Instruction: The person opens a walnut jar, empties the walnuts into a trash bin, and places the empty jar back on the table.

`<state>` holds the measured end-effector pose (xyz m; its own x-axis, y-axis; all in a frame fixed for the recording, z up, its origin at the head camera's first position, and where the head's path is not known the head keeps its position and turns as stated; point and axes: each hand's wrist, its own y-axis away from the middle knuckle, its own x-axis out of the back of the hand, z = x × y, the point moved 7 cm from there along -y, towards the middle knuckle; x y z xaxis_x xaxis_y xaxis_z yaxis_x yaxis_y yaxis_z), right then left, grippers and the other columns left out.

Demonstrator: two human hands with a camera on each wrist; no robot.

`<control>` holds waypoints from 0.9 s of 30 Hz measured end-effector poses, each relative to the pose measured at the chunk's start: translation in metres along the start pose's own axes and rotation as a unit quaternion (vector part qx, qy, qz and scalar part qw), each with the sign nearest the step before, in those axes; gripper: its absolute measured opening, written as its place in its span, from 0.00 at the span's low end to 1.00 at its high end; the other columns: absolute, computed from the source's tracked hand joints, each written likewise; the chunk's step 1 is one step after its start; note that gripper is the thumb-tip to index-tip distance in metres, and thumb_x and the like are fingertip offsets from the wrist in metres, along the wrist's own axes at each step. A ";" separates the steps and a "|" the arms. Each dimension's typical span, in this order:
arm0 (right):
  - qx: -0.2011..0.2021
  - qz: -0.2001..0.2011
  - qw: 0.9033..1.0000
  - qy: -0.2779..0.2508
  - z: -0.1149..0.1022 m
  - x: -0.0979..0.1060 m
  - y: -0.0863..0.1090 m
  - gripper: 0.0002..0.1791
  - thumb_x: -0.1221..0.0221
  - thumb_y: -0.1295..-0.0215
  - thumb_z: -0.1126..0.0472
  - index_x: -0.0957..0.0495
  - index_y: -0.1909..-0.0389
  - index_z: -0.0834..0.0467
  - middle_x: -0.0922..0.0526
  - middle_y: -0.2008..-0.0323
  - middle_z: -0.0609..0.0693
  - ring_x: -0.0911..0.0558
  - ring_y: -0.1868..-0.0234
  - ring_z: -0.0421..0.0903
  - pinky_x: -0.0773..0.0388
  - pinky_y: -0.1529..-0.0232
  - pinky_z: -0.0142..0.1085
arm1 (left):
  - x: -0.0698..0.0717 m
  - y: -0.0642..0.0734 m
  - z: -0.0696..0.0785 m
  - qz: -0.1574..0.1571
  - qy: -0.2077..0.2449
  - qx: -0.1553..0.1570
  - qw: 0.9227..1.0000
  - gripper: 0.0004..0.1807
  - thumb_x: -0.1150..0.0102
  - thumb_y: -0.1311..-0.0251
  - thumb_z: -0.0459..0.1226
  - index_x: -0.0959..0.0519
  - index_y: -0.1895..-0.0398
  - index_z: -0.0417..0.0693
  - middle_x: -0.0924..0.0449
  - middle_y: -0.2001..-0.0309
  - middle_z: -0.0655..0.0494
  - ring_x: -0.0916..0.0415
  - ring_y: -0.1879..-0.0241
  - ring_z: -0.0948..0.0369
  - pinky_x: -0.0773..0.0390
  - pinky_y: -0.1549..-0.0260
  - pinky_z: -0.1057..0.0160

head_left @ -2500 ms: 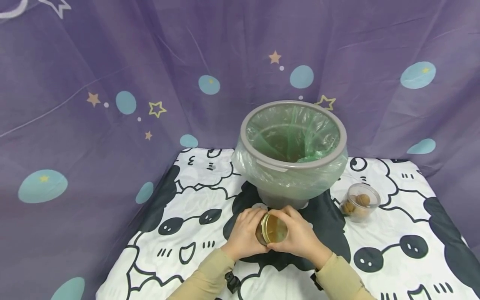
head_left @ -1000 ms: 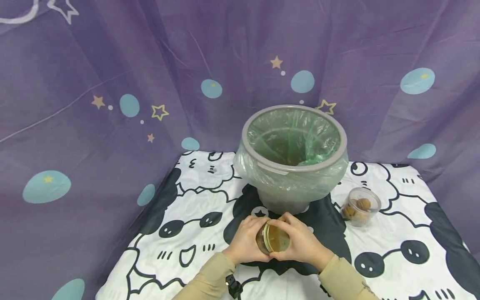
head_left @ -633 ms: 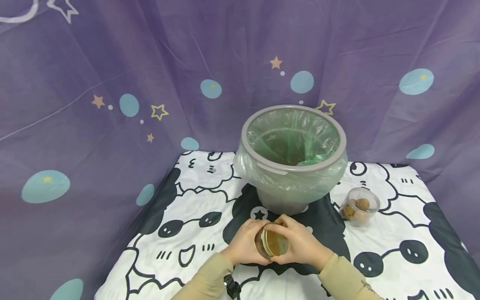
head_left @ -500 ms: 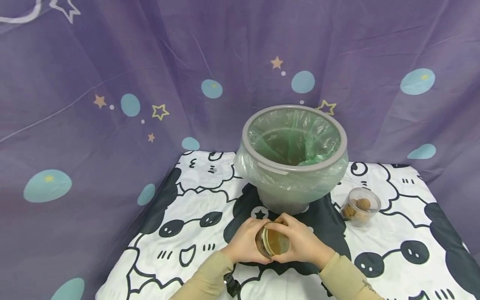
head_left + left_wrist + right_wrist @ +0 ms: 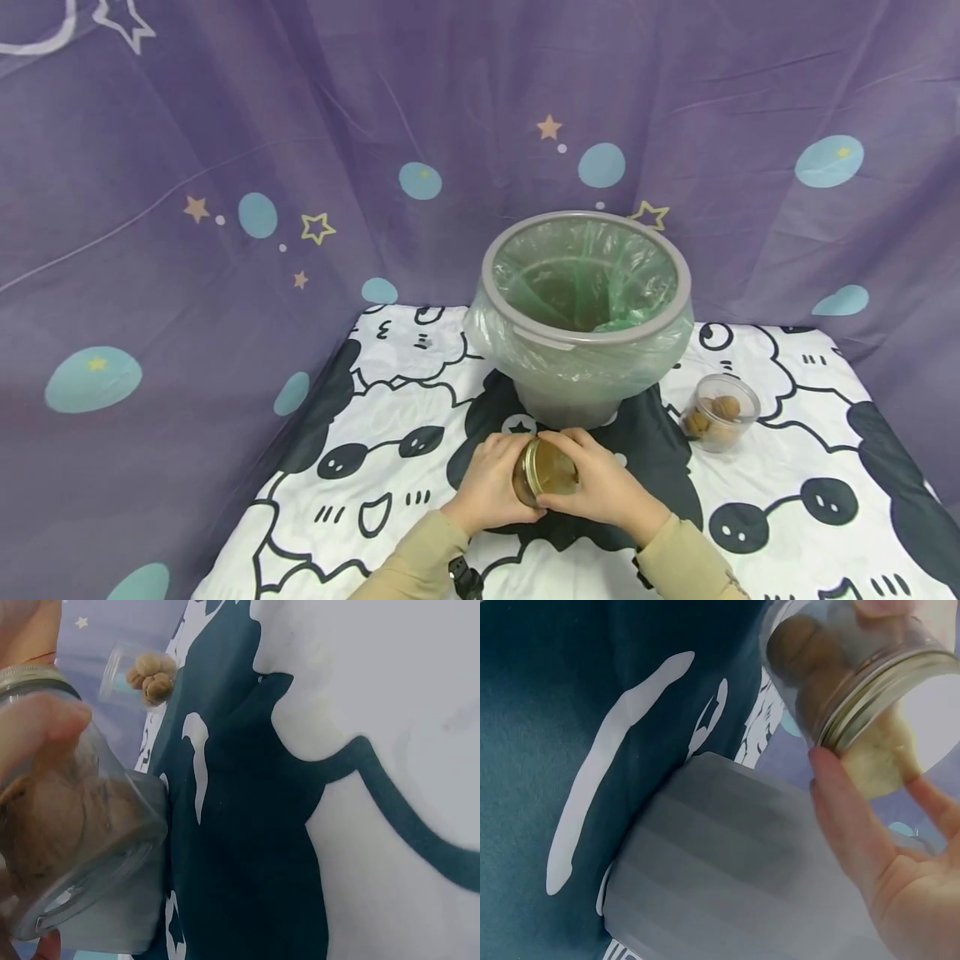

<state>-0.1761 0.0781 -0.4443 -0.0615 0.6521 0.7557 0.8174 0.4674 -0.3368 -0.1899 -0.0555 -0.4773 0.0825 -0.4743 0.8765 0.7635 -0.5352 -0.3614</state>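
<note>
In the head view both hands hold a glass jar tipped on its side in front of the bin. The left hand (image 5: 491, 483) grips the clear jar body (image 5: 97, 825), its thumb lying along the glass in the left wrist view. Brown, walnut-like things (image 5: 810, 652) show through the jar wall in the right wrist view. My right hand (image 5: 607, 487) grips the gold-coloured lid (image 5: 557, 471) around its rim, with the lid's flat top facing the right palm. The lid sits on the jar's mouth.
A grey bin (image 5: 570, 400) with a green plastic liner (image 5: 585, 358) folded over its rim stands just beyond the hands. To its right is a clear round tub (image 5: 738, 387) holding several walnuts (image 5: 724, 407). A black-and-white cartoon cloth (image 5: 405, 392) covers the table; a purple curtain (image 5: 465, 100) hangs behind.
The right hand's fingers have shifted around the lid: the index finger, lying across its top half a second ago, is now nearer the upper rim. The left hand keeps its grip on the jar.
</note>
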 end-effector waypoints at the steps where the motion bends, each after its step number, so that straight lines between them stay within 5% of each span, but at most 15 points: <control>1: -0.007 0.007 1.000 0.005 0.000 0.000 0.000 0.41 0.27 0.55 0.46 0.29 0.40 0.57 0.25 0.52 0.56 0.21 0.58 0.48 0.20 0.63 0.38 | 0.000 0.000 0.001 0.006 -0.009 -0.001 1.000 0.51 0.23 0.74 0.56 0.32 0.39 0.51 0.24 0.47 0.57 0.31 0.49 0.59 0.28 0.52 0.56; 13: -0.089 0.010 0.996 0.006 0.005 0.000 0.002 0.41 0.27 0.59 0.47 0.27 0.41 0.56 0.23 0.53 0.57 0.20 0.57 0.51 0.20 0.62 0.43 | 0.001 -0.003 0.005 0.025 -0.032 -0.003 0.999 0.51 0.24 0.75 0.57 0.31 0.41 0.51 0.24 0.47 0.57 0.30 0.51 0.59 0.28 0.55 0.58; 27: -0.043 0.037 0.998 0.010 0.000 0.006 0.003 0.39 0.25 0.61 0.49 0.25 0.44 0.56 0.23 0.59 0.53 0.20 0.63 0.47 0.21 0.67 0.37 | 0.004 -0.005 0.007 0.056 -0.034 -0.026 0.998 0.50 0.23 0.80 0.56 0.29 0.43 0.52 0.21 0.51 0.60 0.29 0.55 0.60 0.29 0.61 0.60</control>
<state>-0.1734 0.0834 -0.4406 0.0109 0.6699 0.7423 0.8657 0.3652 -0.3423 -0.1883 -0.0498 -0.4699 0.2101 -0.4846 0.8491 0.7135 -0.5177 -0.4720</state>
